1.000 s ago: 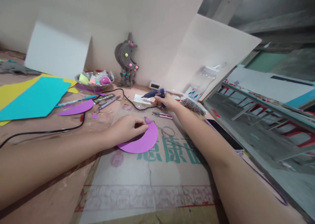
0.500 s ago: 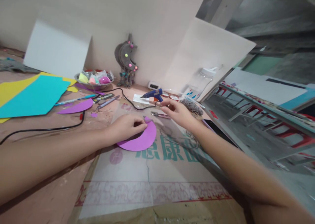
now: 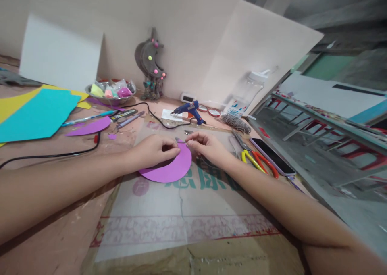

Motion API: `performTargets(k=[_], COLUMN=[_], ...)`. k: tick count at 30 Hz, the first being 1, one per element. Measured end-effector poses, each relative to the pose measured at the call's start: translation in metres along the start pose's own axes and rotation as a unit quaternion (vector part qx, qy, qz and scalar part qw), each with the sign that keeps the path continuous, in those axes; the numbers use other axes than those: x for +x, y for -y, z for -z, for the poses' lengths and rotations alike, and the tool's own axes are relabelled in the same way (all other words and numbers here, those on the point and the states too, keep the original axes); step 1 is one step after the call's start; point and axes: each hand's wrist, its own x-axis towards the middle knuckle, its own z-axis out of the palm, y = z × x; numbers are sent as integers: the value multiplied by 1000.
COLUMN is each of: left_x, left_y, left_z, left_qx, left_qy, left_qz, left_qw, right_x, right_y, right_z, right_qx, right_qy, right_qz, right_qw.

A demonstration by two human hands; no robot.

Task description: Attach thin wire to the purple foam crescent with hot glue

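A rounded purple craft sheet (image 3: pixel 169 168) lies on the printed board in front of me. My left hand (image 3: pixel 155 150) is closed in a pinch on its upper left edge, thumb over the top. At the sheet's upper tip sits a small piece of grey yarn (image 3: pixel 177 139). My right hand (image 3: pixel 208 146) pinches at the end of this yarn, its fingertips close to my left ones. Part of the sheet is hidden under my left hand. Just beyond the right fingers lies a slim metal-tipped tool (image 3: pixel 188 132), partly covered.
A blue glue gun (image 3: pixel 193 110) with a black cord lies ahead. A grey yarn ball (image 3: pixel 236 123), pliers (image 3: pixel 254 158) with yellow and orange handles and a phone (image 3: pixel 272 156) are at right. Leftward are turquoise sheets (image 3: pixel 39 113), pens and a clay bowl (image 3: pixel 110 100).
My right hand has come down and left from near the glue gun to the tip of the purple sheet, and its fingers have closed. My left hand keeps its pinch.
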Motion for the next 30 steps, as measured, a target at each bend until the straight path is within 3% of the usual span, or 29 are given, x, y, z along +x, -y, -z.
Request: performTargets(k=[8,18,30], left_x=[-2,-3,-3], left_y=[-1,0,0], left_z=[1,-2,-4], left_qx=[6,41,109], left_qy=[13,16,11], left_qz=[-17,-30,-117], left_qw=[1000,999,987], right_x=[4,4,2], right_y=[-9,-15,-8], right_z=[-3,-2,-5], right_qx=[-54,-79,-70], right_qy=[-52,-68,-64], right_qz=[26,64,54], right_qw=[997,993,994])
